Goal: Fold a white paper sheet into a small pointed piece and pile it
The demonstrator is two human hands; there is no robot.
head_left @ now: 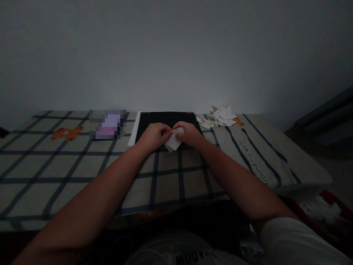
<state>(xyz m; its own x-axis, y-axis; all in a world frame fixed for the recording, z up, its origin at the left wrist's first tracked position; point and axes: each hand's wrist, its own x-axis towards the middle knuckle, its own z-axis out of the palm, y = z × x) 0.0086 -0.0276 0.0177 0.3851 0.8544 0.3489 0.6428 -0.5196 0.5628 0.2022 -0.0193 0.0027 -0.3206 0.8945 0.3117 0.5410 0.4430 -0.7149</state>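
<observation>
Between my two hands is a small piece of white paper (174, 142), its lower corner pointing toward me. My left hand (154, 136) pinches its upper left edge, fingers closed. On the other side my right hand (189, 133) grips the paper between thumb and curled fingers. Both hands are over the near part of a flat black pad (165, 118) with a row of small holes along its far edge. White sheets (134, 133) stick out from under the pad on the left.
A heap of white paper pieces (220, 116) lies right of the pad. Far left is a phone-like device (109, 125) with a lit, blurred screen. A checked cloth (82, 167) covers the table, which meets a grey wall (171, 55). A red container (331, 200) with white scraps stands low right.
</observation>
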